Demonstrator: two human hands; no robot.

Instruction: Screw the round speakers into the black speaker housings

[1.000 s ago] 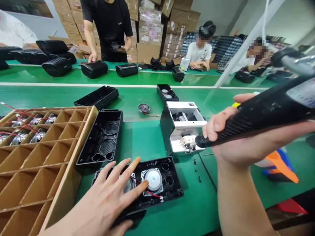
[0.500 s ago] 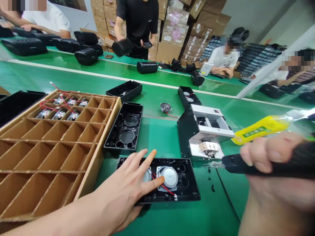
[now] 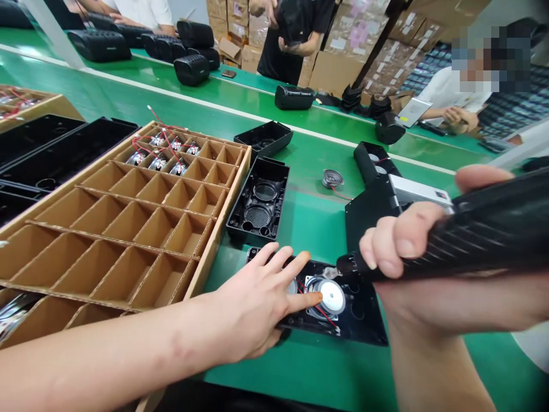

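Note:
My left hand (image 3: 266,297) lies with fingers spread over a black speaker housing (image 3: 364,326), its fingertips touching a round silver speaker driver (image 3: 333,296) inside. A second driver is mostly covered by that hand. Red wires (image 3: 328,316) run across the housing, ending in a small white plug. Wrapped around a black electric screwdriver (image 3: 480,229) is my right hand (image 3: 407,246). The screwdriver's tip points left, over the upper edge of the driver; whether it touches a screw I cannot tell.
To the left stands a cardboard divider box (image 3: 141,223) with several drivers in its far cells. Another open housing (image 3: 259,197) lies beside it. A loose driver (image 3: 331,178) and a black-and-silver machine (image 3: 369,214) sit beyond my hands. Co-workers occupy the far side.
My right hand has brought the screwdriver left, from beside the housing to over the driver. My left hand stays on the housing. The view has shifted, so surroundings appear further right.

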